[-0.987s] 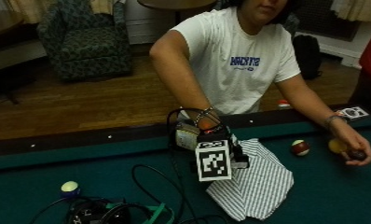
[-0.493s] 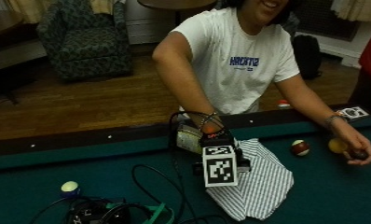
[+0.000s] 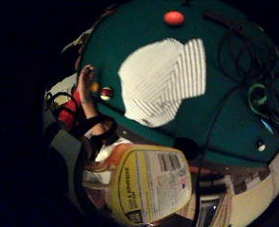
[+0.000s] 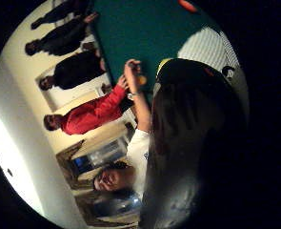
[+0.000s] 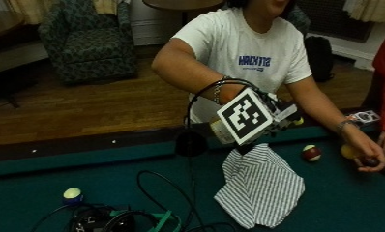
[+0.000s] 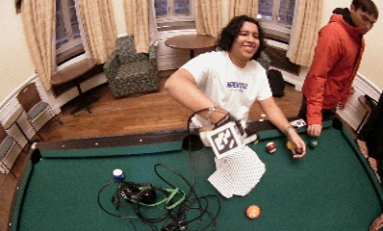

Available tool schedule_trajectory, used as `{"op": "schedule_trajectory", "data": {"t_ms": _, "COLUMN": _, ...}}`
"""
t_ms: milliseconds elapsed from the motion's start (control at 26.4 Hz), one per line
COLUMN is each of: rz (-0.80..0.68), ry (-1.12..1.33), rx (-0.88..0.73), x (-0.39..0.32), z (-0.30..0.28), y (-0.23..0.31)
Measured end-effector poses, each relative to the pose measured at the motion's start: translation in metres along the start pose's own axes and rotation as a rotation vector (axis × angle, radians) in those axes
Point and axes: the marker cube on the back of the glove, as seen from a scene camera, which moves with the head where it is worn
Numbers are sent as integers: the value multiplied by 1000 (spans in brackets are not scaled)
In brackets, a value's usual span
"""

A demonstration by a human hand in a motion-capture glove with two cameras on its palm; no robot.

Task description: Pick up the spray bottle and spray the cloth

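Gloved right hand (image 5: 270, 118) curled around spray bottle (image 5: 221, 129), label unreadable, above striped cloth (image 5: 260, 186) near bench (image 5: 83, 166) rail

The worktop (image 5: 64, 169) is faced from across by both outside views; the striped cloth (image 3: 162, 80) is shared with the palm views.
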Motion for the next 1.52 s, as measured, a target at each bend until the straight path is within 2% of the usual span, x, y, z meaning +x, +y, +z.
{"op": "schedule_trajectory", "data": {"t_ms": 304, "rz": -417, "ry": -208, "rx": 174, "x": -75, "z": -13, "y": 5}}
{"op": "schedule_trajectory", "data": {"t_ms": 493, "rz": -559, "ry": -334, "rx": 298, "x": -98, "z": 4, "y": -9}}
{"op": "schedule_trajectory", "data": {"t_ms": 911, "rz": -596, "ry": -501, "rx": 433, "x": -100, "z": 99, "y": -73}}
{"op": "schedule_trajectory", "data": {"t_ms": 1176, "rz": -562, "ry": -482, "rx": 512, "x": -85, "z": 161, "y": -134}}
{"op": "schedule_trajectory", "data": {"t_ms": 1518, "rz": -566, "ry": -448, "rx": 558, "x": -80, "z": 190, "y": -176}}
